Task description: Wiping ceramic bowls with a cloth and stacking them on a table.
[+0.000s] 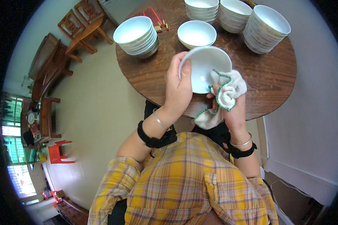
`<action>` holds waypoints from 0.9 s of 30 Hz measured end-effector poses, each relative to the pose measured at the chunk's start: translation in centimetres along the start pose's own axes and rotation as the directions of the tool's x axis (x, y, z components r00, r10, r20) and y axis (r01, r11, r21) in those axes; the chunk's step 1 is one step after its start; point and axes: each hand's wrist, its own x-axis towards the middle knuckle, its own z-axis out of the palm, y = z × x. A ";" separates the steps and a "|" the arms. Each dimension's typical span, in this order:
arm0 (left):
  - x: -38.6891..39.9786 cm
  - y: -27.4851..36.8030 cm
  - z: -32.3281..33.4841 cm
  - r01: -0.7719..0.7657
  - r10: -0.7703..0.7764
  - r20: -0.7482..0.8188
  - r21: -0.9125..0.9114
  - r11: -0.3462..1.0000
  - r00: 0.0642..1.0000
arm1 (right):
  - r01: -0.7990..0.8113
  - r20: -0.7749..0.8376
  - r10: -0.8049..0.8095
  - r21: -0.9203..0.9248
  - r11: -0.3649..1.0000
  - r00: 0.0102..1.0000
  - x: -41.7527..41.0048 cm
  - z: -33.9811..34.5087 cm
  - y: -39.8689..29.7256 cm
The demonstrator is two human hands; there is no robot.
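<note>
My left hand grips the left rim of a white bowl, thumb inside it. The bowl is tilted with its hollow toward me, above the near part of a round wooden table. In my right hand is a crumpled white cloth with green stitched edging. It touches the bowl's lower right rim, and part of it hangs below. The cloth hides some of the right fingers. Just behind the held bowl stands another white bowl, which may be a short stack.
A bowl stack stands at the table's left, beside several red chopsticks. More stacks are at the back, back right and right. Wooden chairs and a red plastic stool are on the left. A wall borders the right.
</note>
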 end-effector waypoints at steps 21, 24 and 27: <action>-1.2 -1.0 -0.6 0.560 -0.490 0.273 -0.340 0.755 0.828 | 0.306 -0.099 -0.356 -0.335 0.891 0.929 0.0 -2.2 3.1; -1.0 -0.3 -1.2 0.645 -0.537 0.402 -0.209 0.735 0.742 | 0.278 -0.050 -0.309 -0.323 0.905 0.950 1.0 -2.8 2.7; -1.0 -0.7 -1.6 0.667 -0.564 0.430 -0.131 0.733 0.705 | 0.106 -0.014 -0.106 -0.021 0.994 0.994 1.2 -2.5 1.5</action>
